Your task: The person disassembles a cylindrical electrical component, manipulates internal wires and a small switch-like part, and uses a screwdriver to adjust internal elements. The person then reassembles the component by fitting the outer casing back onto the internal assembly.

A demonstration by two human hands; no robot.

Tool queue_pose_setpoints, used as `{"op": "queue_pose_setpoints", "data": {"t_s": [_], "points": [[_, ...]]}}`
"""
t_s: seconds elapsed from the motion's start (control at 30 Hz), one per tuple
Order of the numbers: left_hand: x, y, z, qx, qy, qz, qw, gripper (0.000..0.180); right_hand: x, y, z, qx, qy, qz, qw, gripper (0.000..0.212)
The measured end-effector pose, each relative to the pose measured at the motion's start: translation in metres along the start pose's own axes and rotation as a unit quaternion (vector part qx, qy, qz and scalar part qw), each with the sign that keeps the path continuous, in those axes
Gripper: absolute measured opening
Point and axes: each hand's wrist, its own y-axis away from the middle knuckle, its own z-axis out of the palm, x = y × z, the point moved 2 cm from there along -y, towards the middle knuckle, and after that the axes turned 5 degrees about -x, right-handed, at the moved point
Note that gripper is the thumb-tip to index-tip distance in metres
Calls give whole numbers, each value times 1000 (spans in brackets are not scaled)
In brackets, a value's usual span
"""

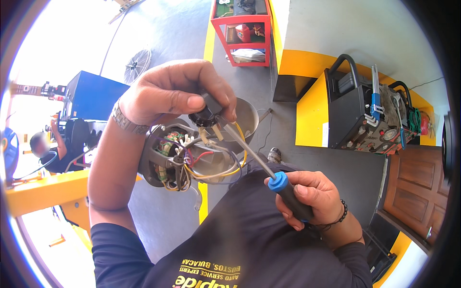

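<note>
My left hand (177, 91) is closed on a small black plastic part (207, 109), gripped between thumb and fingers, with pale tabs along its lower edge. In my right hand (314, 194) is a screwdriver (290, 194) with a black and blue handle. Its metal shaft slants up to the left, and the tip is at the black part; whether it touches is hard to tell. Below and behind my left hand sits an opened grey housing (158, 175). A circuit board (174, 143) and a bundle of wires (185, 163) in yellow, white, purple and red show inside it.
A red shelf (242, 43) with bottles stands at the far side. To the right is a black machine (357, 120) with tools on top, before a wooden door (415, 182). At left are a yellow beam (48, 189), a blue cabinet (96, 96) and another person (53, 151).
</note>
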Motion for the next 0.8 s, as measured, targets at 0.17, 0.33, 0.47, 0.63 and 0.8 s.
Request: {"op": "queue_pose_setpoints", "data": {"t_s": [0.17, 0.33, 0.47, 0.63, 0.8], "points": [[0, -2, 3, -8, 17, 24, 1000, 25, -3, 4, -1, -25, -80, 22, 996, 53], [0, -2, 4, 17, 23, 5, 1000, 25, -4, 4, 2, 4, -23, 3, 1000, 51], [-1, 0, 2, 30, -19, -19, 999, 26, -12, 8, 5, 5, 8, 9, 1000, 43], [-1, -1, 4, 61, -95, -98, 989, 29, -7, 8, 10, 106, 239, -64, 963, 42], [0, -2, 5, 74, -60, -98, 991, 30, -7, 4, 9, 81, 65, -2, 995, 39]]}}
